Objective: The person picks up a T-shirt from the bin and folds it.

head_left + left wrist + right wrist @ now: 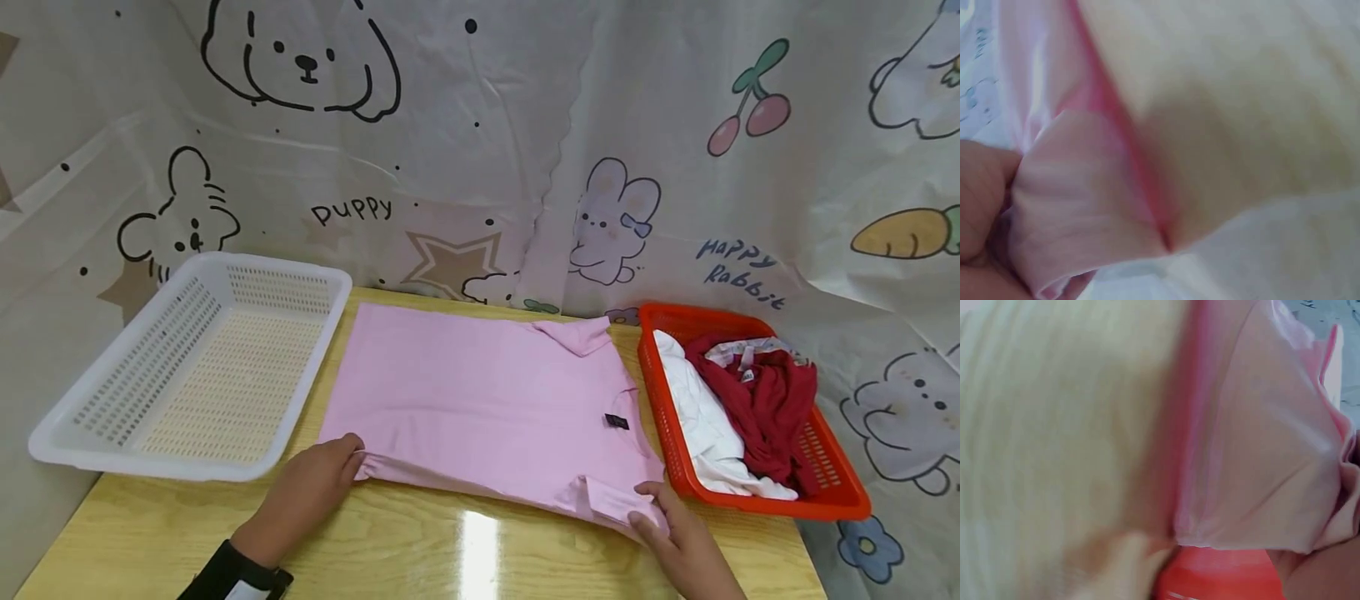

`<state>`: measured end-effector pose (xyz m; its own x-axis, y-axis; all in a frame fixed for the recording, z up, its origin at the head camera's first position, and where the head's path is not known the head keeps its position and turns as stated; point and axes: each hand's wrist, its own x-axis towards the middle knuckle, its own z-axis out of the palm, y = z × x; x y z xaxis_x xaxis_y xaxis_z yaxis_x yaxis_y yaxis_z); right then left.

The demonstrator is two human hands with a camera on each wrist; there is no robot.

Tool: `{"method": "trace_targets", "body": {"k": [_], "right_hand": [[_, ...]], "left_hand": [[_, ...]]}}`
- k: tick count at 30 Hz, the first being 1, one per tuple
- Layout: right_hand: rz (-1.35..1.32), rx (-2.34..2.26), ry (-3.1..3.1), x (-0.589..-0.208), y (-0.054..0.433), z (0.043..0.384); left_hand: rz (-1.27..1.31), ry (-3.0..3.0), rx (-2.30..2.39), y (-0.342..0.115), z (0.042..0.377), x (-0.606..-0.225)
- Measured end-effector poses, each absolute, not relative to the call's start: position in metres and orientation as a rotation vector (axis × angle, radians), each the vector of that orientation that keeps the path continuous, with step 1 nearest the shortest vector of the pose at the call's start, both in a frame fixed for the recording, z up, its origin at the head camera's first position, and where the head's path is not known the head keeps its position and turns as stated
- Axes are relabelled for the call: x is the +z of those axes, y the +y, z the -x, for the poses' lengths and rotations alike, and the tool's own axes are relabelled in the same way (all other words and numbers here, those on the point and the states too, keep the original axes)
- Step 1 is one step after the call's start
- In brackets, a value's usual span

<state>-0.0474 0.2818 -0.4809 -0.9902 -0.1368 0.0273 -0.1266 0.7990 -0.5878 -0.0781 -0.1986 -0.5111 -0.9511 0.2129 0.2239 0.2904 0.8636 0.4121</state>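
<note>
A pink shirt (480,392) with a small black neck label (617,422) lies spread on the wooden table, its collar side to the right. My left hand (326,479) pinches the shirt's near left corner between thumb and fingers; the left wrist view shows the cloth (1085,194) bunched in that grip. At the near right corner, by a folded-over sleeve, my right hand (675,529) grips the fabric. In the right wrist view the shirt's edge (1260,456) hangs slightly raised above the table, and only part of the hand (1329,572) shows.
On the left stands a white plastic basket (300,408) with nothing in it. A red basket (825,504) at the right holds a white garment (701,425) and a dark red garment (772,417). Behind the table (405,550) hangs a printed cloth (450,150).
</note>
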Motion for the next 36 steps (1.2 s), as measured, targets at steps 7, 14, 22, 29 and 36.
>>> {"method": "trace_targets", "body": {"k": [7,14,22,29,36], "right_hand": [[0.538,-0.751,3.007,-0.445,0.287,0.086],[0.535,-0.595,3.177,-0.407,0.282,0.166],[0.41,-0.388,3.302,-0.418,0.259,0.248],[0.419,-0.571,3.389,-0.451,0.244,0.253],[0.409,-0.677,3.224,-0.488,0.229,0.181]], "left_hand": [[0.389,-2.855,-0.627,-0.194,0.095,-0.481],[0.324,-2.831,-0.493,-0.181,0.143,-0.462],[0.274,-2.928,-0.34,-0.177,0.196,-0.474],[0.216,-2.813,-0.15,-0.16,0.181,-0.494],[0.386,-2.982,-0.302,-0.147,0.127,-0.51]]}}
